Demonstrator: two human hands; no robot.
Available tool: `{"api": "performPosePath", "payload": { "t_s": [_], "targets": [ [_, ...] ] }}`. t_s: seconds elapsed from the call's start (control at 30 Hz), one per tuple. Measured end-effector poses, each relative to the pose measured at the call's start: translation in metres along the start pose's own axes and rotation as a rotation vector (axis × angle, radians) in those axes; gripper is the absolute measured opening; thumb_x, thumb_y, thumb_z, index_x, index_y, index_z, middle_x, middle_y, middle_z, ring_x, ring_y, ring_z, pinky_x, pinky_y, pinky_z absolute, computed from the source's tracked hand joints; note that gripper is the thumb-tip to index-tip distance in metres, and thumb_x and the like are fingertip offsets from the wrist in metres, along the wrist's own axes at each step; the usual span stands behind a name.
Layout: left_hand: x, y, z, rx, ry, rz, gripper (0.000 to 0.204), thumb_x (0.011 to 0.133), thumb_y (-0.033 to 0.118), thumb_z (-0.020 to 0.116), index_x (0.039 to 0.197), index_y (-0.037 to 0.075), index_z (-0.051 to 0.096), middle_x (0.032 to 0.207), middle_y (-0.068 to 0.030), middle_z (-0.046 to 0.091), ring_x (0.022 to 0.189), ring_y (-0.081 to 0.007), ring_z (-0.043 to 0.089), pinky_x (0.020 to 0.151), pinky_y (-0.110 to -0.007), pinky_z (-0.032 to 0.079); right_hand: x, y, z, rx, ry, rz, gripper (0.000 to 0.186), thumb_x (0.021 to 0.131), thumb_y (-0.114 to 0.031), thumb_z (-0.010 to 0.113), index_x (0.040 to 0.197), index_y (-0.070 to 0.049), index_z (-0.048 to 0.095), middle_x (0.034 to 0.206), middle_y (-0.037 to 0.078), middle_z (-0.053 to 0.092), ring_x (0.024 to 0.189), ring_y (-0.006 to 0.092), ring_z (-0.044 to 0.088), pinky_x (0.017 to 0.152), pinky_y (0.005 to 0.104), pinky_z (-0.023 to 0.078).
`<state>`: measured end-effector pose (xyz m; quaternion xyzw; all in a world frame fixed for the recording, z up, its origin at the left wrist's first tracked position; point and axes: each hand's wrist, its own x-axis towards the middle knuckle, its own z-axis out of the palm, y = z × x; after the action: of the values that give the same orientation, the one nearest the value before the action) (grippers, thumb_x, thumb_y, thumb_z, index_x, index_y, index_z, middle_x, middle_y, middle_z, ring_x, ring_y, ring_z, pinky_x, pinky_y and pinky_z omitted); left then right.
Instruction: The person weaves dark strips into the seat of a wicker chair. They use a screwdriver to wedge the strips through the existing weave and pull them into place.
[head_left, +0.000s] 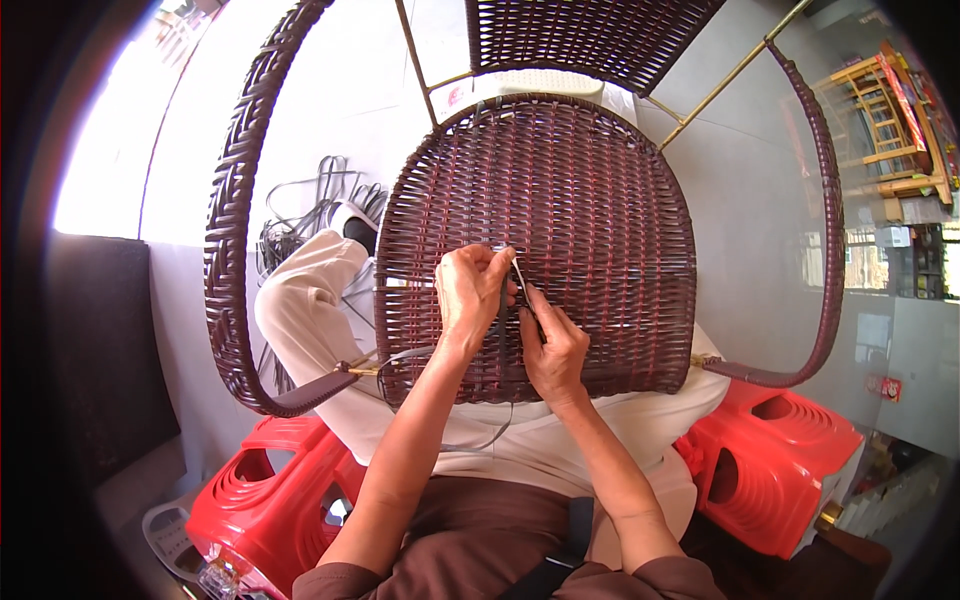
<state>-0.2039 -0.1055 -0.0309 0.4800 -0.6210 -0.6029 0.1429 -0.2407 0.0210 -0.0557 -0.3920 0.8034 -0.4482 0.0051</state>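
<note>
The brown woven chair seat (pixel 600 200) lies across my lap, with reddish strands showing between the dark ones. My left hand (pixel 468 290) is closed over its middle, pinching a flat grey weaving strip (pixel 503 325) between thumb and fingers. The strip hangs down over the weave, and a loose length loops below the seat's near edge. Just to the right, my right hand (pixel 556 345) is closed around a slim metal tool (pixel 520 278). Its shaft reaches up to my left fingertips. The palm hides most of the handle, so its exact kind cannot be told.
The chair's woven armrests (pixel 232 220) curve round both sides; its backrest (pixel 590 35) is at the far edge. A tangle of grey strips (pixel 290 230) lies on the floor at left. Red plastic stools (pixel 775 460) flank me. Wooden furniture (pixel 885 130) stands far right.
</note>
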Motion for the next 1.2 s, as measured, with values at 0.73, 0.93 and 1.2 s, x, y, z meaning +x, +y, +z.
{"api": "performPosePath", "payload": {
  "t_s": [0.73, 0.93, 1.2],
  "targets": [
    [-0.006, -0.003, -0.002, -0.186, 0.0, -0.064, 0.018, 0.081, 0.01, 0.063, 0.072, -0.005, 0.058, 0.058, -0.0104, 0.062, 0.045, -0.0132, 0.06, 0.039, -0.023, 0.046, 0.001, -0.001, 0.0, 0.015, 0.003, 0.005, 0.033, 0.076, -0.001, 0.063, 0.109, -0.004, 0.061, 0.067, 0.011, 0.06, 0.052, 0.0235, 0.058, 0.046, 0.0325, 0.045],
    [-0.005, -0.002, -0.001, -0.173, 0.008, -0.098, 0.017, 0.081, 0.008, 0.064, 0.073, -0.005, 0.058, 0.058, -0.011, 0.062, 0.046, -0.0141, 0.06, 0.039, -0.023, 0.048, 0.014, -0.016, -0.025, -0.013, -0.188, 0.144, 0.028, 0.077, -0.001, 0.062, 0.105, 0.002, 0.061, 0.087, 0.018, 0.066, 0.072, 0.0264, 0.066, 0.061, 0.0316, 0.05],
    [-0.005, -0.003, -0.002, -0.169, -0.004, -0.08, 0.019, 0.08, 0.008, 0.064, 0.074, -0.006, 0.054, 0.059, -0.0132, 0.061, 0.045, -0.0155, 0.06, 0.038, -0.024, 0.047, 0.036, -0.017, -0.034, -0.029, -0.226, 0.113, 0.022, 0.08, -0.01, 0.061, 0.101, -0.003, 0.063, 0.075, 0.015, 0.063, 0.065, 0.0303, 0.062, 0.056, 0.0369, 0.048]
  ]
}}
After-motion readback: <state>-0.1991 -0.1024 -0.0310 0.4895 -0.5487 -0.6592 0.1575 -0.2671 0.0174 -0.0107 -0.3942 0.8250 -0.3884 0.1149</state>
